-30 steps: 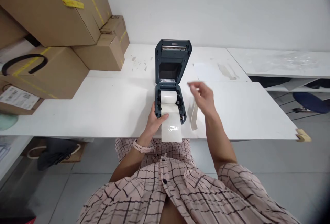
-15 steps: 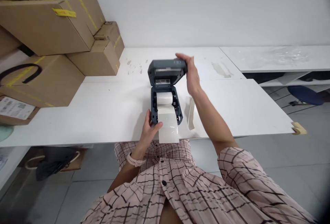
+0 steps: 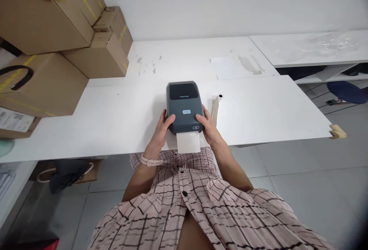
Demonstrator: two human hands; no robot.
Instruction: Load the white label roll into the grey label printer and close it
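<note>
One dark grey plastic label printer (image 3: 184,121), its corners rounded and its window glossy black, sits near the desk's (image 3: 273,112) front edge, held by the fingers of the left hand (image 3: 161,133) and right hand (image 3: 211,130) along its sides, thumbs on the smooth lid. One flat white label strip (image 3: 188,143) extends from it to that edge. One slim paper roll (image 3: 219,97) with a loose tail lies beyond the right fingers; cardboard boxes (image 3: 100,56), at least five, fill the left back corner.
</note>
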